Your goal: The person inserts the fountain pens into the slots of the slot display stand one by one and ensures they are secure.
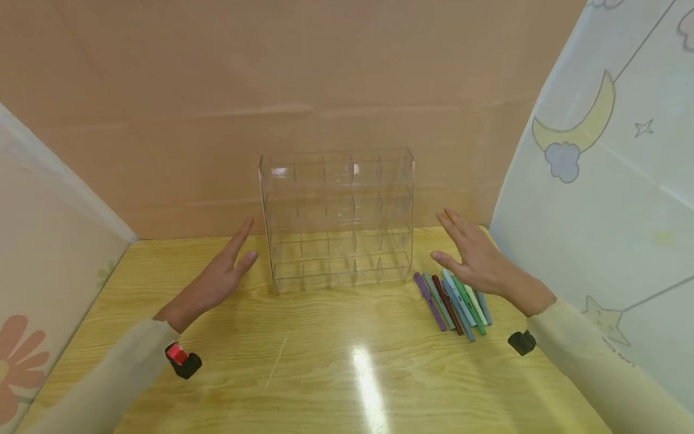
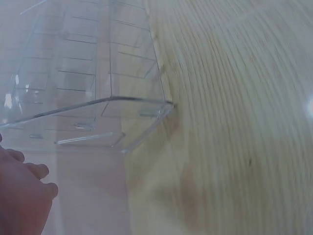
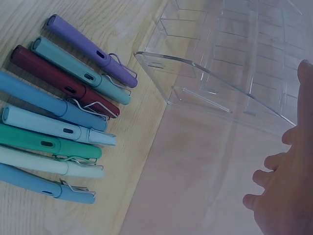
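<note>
A clear plastic rack (image 1: 340,220) with several tiers of divided compartments stands upright at the back of the wooden table. My left hand (image 1: 219,277) is held just left of it, fingers straight and thumb apart, touching nothing. On the other side my right hand (image 1: 477,256) hovers with its fingers extended, near a row of capped pens (image 1: 452,304). In the right wrist view the pens have wire clips; a purple pen (image 3: 90,49), a dark red pen (image 3: 63,81) and a green pen (image 3: 49,142) lie among several blue and pale ones.
Behind the rack rises a brown covering (image 1: 336,72). A white sheet with a moon print (image 1: 602,150) hangs at the right, and a flower-printed sheet (image 1: 49,253) at the left. Light glares off the table (image 1: 303,374) at the front.
</note>
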Demonstrator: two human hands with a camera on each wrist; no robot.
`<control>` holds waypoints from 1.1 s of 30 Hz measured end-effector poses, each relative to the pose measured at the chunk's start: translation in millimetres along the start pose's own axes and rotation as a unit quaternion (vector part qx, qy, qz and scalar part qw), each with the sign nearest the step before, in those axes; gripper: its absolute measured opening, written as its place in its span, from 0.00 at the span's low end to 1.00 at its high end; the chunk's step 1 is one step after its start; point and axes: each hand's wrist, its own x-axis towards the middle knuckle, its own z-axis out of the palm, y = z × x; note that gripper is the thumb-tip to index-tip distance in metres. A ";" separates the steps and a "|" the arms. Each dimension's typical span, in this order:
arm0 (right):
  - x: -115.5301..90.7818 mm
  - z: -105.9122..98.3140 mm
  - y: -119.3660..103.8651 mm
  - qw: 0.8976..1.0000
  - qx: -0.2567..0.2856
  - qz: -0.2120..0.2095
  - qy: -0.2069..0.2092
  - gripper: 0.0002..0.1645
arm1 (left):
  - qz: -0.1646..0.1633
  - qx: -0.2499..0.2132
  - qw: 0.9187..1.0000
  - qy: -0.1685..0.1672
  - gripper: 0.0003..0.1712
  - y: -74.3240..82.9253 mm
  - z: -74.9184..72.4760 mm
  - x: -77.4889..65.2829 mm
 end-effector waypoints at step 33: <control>-36.7 18.7 50.8 0.967 0.212 0.141 0.003 0.44 | -0.054 -0.228 0.970 0.064 0.46 -28.5 66.6 20.5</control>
